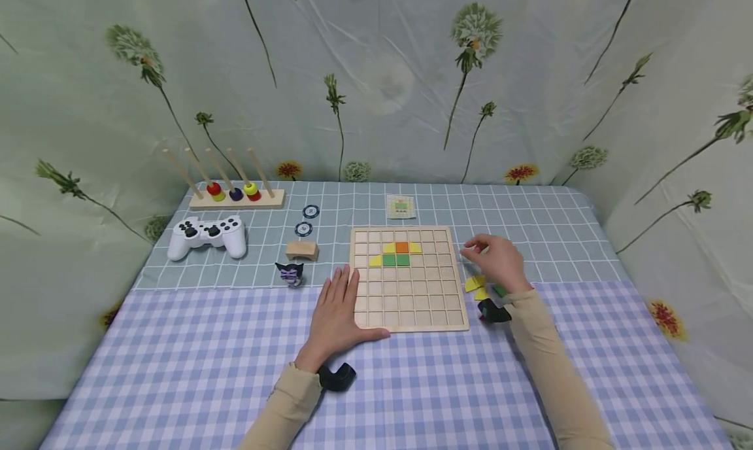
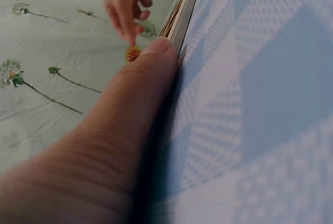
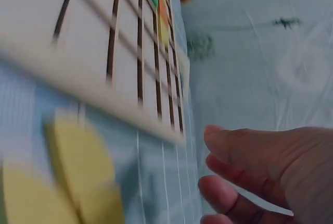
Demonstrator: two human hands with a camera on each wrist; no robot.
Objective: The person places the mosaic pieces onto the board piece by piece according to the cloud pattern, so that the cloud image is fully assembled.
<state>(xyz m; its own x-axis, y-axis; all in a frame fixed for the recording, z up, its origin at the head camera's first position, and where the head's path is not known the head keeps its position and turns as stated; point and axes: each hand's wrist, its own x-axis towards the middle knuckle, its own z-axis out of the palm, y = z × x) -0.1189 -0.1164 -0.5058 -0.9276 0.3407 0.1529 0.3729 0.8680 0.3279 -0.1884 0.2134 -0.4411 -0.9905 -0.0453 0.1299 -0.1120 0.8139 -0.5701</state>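
Left hand point(image 1: 336, 314) lies flat; right hand point(image 1: 500, 261) hovers, loosely curled.

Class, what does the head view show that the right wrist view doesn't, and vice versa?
Only the head view shows the left hand, the white game controller and the peg stand.
Only the right wrist view clearly shows the thickness of a yellow piece, close up.
Both show the gridded board, the right hand, and green and orange tiles on the board.

Matt wood, fabric and some plastic
The board point(image 1: 406, 303) is of smooth, matt wood; the block point(image 1: 302, 250) looks also wooden. The tiles point(image 3: 83, 156) look matt. The controller point(image 1: 207, 233) seems smooth plastic. The tablecloth point(image 1: 200, 358) looks woven, the backdrop point(image 1: 394, 123) creased cloth.
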